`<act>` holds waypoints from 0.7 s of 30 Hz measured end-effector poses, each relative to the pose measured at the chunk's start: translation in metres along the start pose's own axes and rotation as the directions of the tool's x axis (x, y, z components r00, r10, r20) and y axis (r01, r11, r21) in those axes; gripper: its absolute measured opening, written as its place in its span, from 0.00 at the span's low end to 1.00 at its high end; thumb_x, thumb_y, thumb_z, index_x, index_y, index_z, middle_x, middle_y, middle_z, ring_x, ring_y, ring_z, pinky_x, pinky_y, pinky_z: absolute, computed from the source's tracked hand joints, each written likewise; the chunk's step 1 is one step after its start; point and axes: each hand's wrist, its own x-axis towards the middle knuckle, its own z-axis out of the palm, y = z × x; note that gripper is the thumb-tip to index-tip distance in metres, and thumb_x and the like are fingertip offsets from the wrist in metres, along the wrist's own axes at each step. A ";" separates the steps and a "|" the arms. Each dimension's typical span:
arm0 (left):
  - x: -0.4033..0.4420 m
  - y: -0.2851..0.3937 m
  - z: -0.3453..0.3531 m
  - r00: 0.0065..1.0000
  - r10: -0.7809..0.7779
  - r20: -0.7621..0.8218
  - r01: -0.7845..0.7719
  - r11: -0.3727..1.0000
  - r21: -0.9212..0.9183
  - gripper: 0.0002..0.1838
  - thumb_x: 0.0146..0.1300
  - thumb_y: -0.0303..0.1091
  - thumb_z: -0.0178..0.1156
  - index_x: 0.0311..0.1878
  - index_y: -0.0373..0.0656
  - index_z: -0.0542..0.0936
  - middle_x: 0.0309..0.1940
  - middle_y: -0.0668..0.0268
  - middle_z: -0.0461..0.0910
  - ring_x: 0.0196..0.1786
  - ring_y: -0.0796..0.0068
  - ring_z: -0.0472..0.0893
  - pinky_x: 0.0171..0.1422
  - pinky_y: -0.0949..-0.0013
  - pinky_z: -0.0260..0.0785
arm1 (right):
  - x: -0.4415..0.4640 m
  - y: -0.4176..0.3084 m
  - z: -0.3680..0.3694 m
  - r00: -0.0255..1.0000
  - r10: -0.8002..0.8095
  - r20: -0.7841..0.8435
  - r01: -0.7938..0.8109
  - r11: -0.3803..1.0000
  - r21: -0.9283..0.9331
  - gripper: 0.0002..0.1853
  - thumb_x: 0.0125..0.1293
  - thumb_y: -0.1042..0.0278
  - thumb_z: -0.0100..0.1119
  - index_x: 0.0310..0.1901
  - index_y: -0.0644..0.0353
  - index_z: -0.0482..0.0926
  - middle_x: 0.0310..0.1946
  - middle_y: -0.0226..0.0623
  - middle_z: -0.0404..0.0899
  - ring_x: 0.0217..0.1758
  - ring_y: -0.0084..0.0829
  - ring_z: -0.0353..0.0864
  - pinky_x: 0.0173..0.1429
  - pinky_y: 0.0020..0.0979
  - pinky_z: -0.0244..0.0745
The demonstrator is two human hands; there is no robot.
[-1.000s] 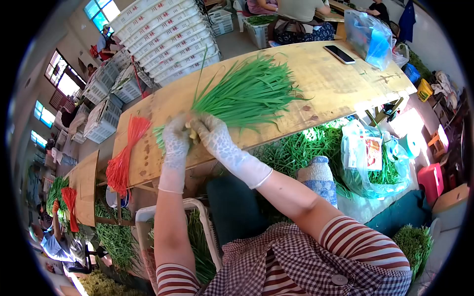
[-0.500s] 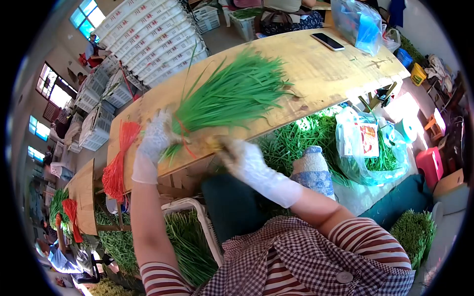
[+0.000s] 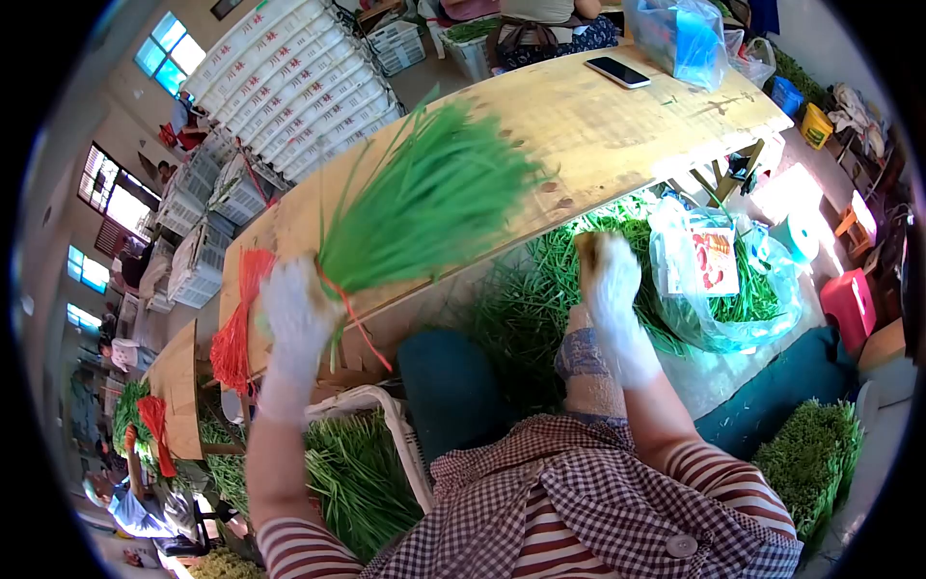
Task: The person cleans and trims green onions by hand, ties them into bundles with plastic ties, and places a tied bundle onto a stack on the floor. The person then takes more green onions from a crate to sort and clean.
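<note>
My left hand (image 3: pixel 299 301), in a whitish glove, is closed round the stem end of a bunch of long green leaves (image 3: pixel 424 198). The leaves fan out blurred over the wooden table (image 3: pixel 617 125), toward its back. A red tie (image 3: pixel 359 323) circles the bunch beside my fingers, its loose end hanging past the table's front edge. My right hand (image 3: pixel 610 275), gloved too, is raised away from the bunch over the greens below the table; its fingers are curled, and what they hold, if anything, is unclear. Red strands (image 3: pixel 233 338) lie left of my left hand.
A phone (image 3: pixel 617 72) and a blue plastic bag (image 3: pixel 680 43) rest at the table's far right. Stacked white crates (image 3: pixel 289 87) stand behind it. Below are a crate of greens (image 3: pixel 410 454) and a bag of greens (image 3: pixel 723 309). A co-worker (image 3: pixel 140 507) sits far left.
My right hand has left the bunch and moved right. The red tie now shows round the stems. My left hand has shifted left and lower with the bunch, which has swung off the tabletop.
</note>
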 end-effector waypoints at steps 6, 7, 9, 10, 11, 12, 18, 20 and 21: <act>-0.065 0.156 -0.059 0.999 -0.050 -0.014 0.051 0.997 0.056 0.49 0.33 0.52 0.76 0.62 0.41 0.69 0.54 0.58 0.72 0.55 0.57 0.71 0.57 0.55 0.62 | -0.094 -0.088 -0.042 0.507 -0.414 0.756 -0.824 0.027 0.566 0.26 0.55 0.69 0.72 0.55 0.66 0.74 0.49 0.38 0.79 0.53 0.28 0.77 0.57 0.33 0.72; -0.075 0.181 -0.062 1.000 0.026 0.002 -0.026 0.998 0.049 0.51 0.32 0.53 0.75 0.62 0.40 0.69 0.54 0.57 0.71 0.56 0.55 0.71 0.57 0.55 0.62 | -0.097 -0.083 -0.035 0.571 -0.324 0.754 -0.816 -0.324 0.478 0.26 0.55 0.70 0.72 0.55 0.65 0.74 0.49 0.36 0.79 0.52 0.28 0.76 0.58 0.31 0.71; -0.088 0.214 -0.062 0.977 0.214 -0.011 -0.214 0.966 -0.145 0.52 0.33 0.55 0.74 0.63 0.40 0.68 0.58 0.57 0.69 0.60 0.55 0.68 0.59 0.55 0.61 | -0.102 -0.059 -0.027 0.690 -0.089 0.718 -0.622 -0.581 0.525 0.25 0.56 0.71 0.71 0.55 0.63 0.74 0.50 0.34 0.78 0.52 0.29 0.76 0.58 0.31 0.70; -0.089 0.220 -0.062 0.949 0.316 0.003 -0.304 0.917 -0.259 0.52 0.34 0.57 0.74 0.63 0.39 0.68 0.58 0.57 0.70 0.60 0.55 0.69 0.61 0.55 0.61 | -0.103 -0.039 -0.031 0.693 -0.024 0.720 -0.597 -0.579 0.556 0.26 0.55 0.72 0.71 0.55 0.63 0.73 0.50 0.35 0.78 0.52 0.29 0.76 0.59 0.32 0.70; -0.086 0.225 -0.068 0.919 0.388 0.074 -0.343 0.876 -0.339 0.49 0.35 0.56 0.75 0.61 0.39 0.70 0.57 0.56 0.70 0.58 0.54 0.70 0.60 0.55 0.62 | -0.101 -0.018 -0.036 0.695 0.036 0.718 -0.573 -0.575 0.584 0.27 0.54 0.72 0.72 0.56 0.63 0.73 0.50 0.35 0.78 0.52 0.29 0.76 0.59 0.32 0.70; -0.081 0.228 -0.067 0.893 0.451 -0.008 -0.415 0.815 -0.403 0.49 0.36 0.56 0.75 0.61 0.39 0.70 0.56 0.55 0.71 0.57 0.53 0.71 0.59 0.55 0.63 | -0.104 0.006 -0.028 0.788 0.126 0.603 -0.490 -0.465 0.737 0.25 0.56 0.69 0.71 0.54 0.63 0.75 0.48 0.35 0.79 0.49 0.28 0.77 0.54 0.31 0.72; -0.021 0.287 -0.047 0.686 0.727 -0.031 -0.397 0.338 -0.853 0.48 0.42 0.44 0.77 0.65 0.33 0.66 0.59 0.49 0.72 0.60 0.55 0.74 0.65 0.58 0.66 | -0.085 0.075 -0.150 0.757 0.040 0.652 -0.643 -0.138 0.754 0.27 0.55 0.55 0.71 0.53 0.62 0.77 0.42 0.29 0.81 0.40 0.23 0.77 0.42 0.25 0.71; -0.019 0.329 -0.042 0.460 0.873 0.164 0.215 0.070 -0.974 0.42 0.46 0.35 0.74 0.65 0.34 0.66 0.52 0.58 0.79 0.54 0.66 0.79 0.60 0.66 0.71 | -0.105 0.110 -0.164 0.756 0.159 0.635 -0.599 -0.224 0.769 0.26 0.55 0.57 0.72 0.53 0.61 0.77 0.43 0.32 0.81 0.42 0.23 0.79 0.45 0.27 0.74; -0.021 0.348 -0.033 0.420 0.896 0.143 0.252 0.036 -0.967 0.43 0.46 0.37 0.75 0.64 0.34 0.66 0.51 0.55 0.79 0.54 0.64 0.79 0.60 0.64 0.71 | -0.110 0.122 -0.143 0.767 0.221 0.602 -0.509 -0.362 0.781 0.26 0.55 0.62 0.72 0.54 0.61 0.76 0.46 0.37 0.81 0.46 0.25 0.80 0.50 0.29 0.78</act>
